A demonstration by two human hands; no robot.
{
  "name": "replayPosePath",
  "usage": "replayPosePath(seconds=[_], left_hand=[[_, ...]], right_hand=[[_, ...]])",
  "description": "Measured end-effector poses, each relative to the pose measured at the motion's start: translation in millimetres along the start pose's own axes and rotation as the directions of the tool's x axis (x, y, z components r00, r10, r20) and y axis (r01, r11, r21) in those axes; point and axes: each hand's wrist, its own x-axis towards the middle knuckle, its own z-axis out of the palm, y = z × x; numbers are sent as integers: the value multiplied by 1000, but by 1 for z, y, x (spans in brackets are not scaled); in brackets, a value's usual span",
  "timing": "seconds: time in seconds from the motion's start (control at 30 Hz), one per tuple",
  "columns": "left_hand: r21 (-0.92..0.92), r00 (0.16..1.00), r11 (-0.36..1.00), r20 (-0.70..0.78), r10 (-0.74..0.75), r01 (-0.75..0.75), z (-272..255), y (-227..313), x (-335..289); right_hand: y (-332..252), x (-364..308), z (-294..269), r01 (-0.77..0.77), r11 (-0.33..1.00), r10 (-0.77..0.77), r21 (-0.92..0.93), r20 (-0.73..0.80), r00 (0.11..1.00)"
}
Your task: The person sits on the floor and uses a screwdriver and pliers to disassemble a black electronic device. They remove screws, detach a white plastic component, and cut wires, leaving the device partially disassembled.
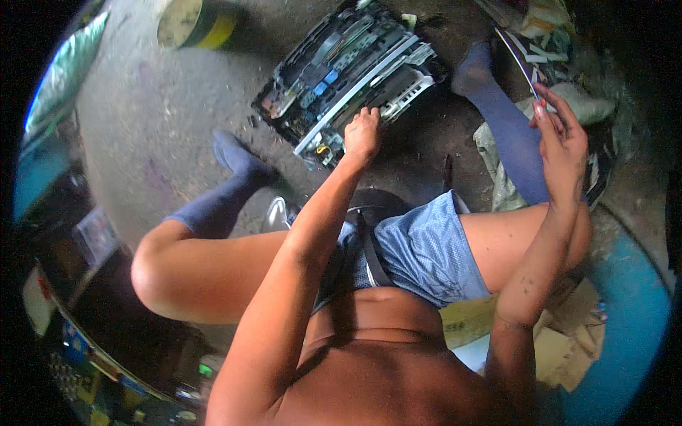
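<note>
A stripped-down printer chassis (348, 78), black and grey with a pale metal bar across it, lies on the floor between my feet. My left hand (363, 133) is closed at its near edge, fingers curled over the frame; the fingertips are partly hidden. Out to the right, my right hand (561, 145) is raised above my right shin. Between its thumb and fingers it pinches a long thin pale rod (520, 62), which slants up and away to the left. A small orange spot shows at the fingertips.
A round yellow-and-black container (195, 25) stands at the far left. Pale sacking (590, 103) and scrap pieces (547, 46) lie by my right foot. A green bag (64, 78) rests at the left edge. Cardboard pieces (561, 351) and a blue curved surface (629, 302) are at the near right.
</note>
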Motion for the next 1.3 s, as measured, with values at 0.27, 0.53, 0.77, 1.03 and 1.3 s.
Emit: replayPosePath(seconds=[0.27,0.53,0.77,1.03,1.3], left_hand=[[18,995,1000,96,-10,8,-13,2,-1],[-136,997,989,43,67,-61,-113,18,-9],[-610,985,775,63,-158,164,-173,36,-13],[-872,970,440,135,-202,213,-179,47,-34],[-870,970,463,64,-235,170,-181,42,-41]], right_hand=[[1,-4,-6,192,957,-179,219,-75,981],[8,-22,-12,201,943,-188,264,-73,979],[-7,-24,-11,200,947,-185,252,-81,979],[-13,-22,1,147,986,-150,80,34,988],[-9,-26,32,218,966,-189,-142,192,963]])
